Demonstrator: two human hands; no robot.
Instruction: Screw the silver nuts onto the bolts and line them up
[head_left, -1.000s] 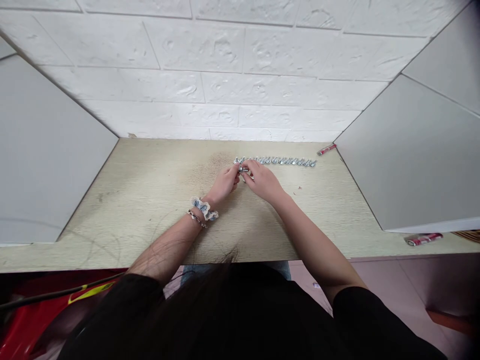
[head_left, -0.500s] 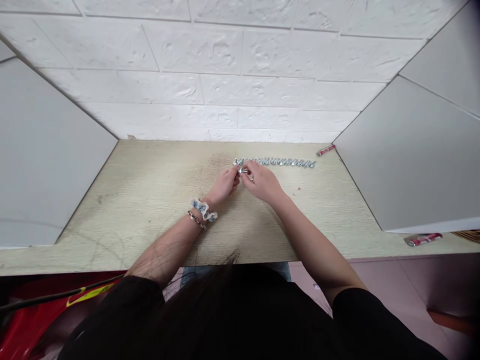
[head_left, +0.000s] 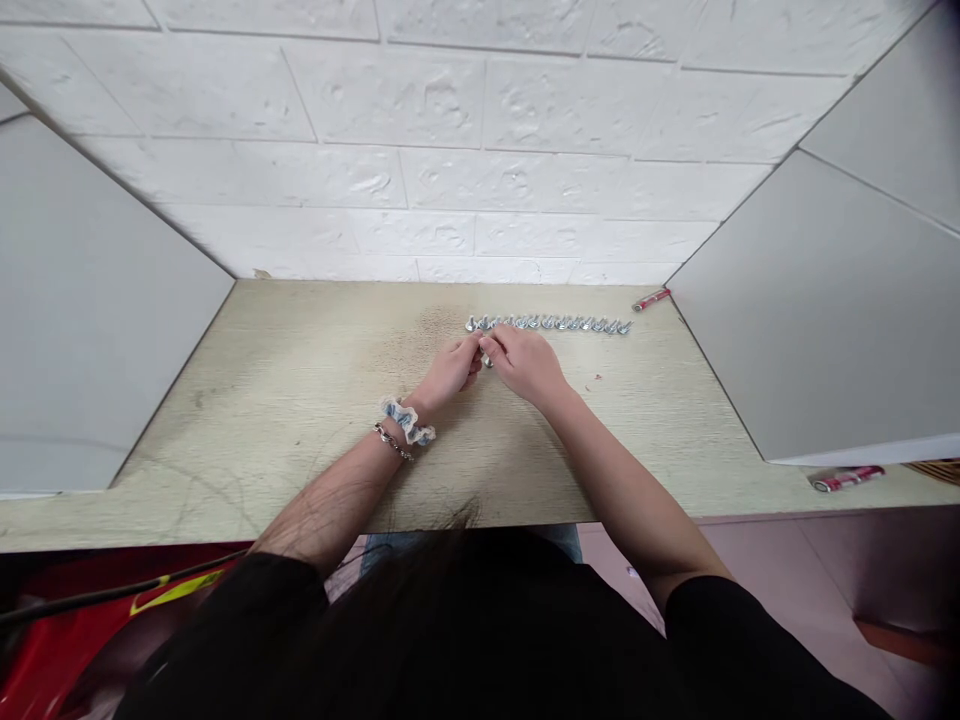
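Note:
My left hand [head_left: 452, 368] and my right hand [head_left: 527, 364] meet at the middle of the wooden table [head_left: 315, 400]. Both have their fingers closed, fingertips together. Between and just below the fingertips shows a small shiny metal piece [head_left: 489, 362], mostly covered by the fingers; which hand grips it is hard to tell. Right behind the hands, a row of several silver bolts [head_left: 574, 323] stands on the table, stretching to the right; my fingers partly hide its left part.
White brick wall [head_left: 442, 180] behind, grey panels [head_left: 97, 300] at left and right. A red battery-like tube [head_left: 651, 300] lies at the back right, another [head_left: 847, 479] at the front right. Reddish specks [head_left: 431, 330] lie left of the row.
The metal bolt that lay level between my hands has turned, and one end now points down below my fingers. My right fingers have closed in against the left ones.

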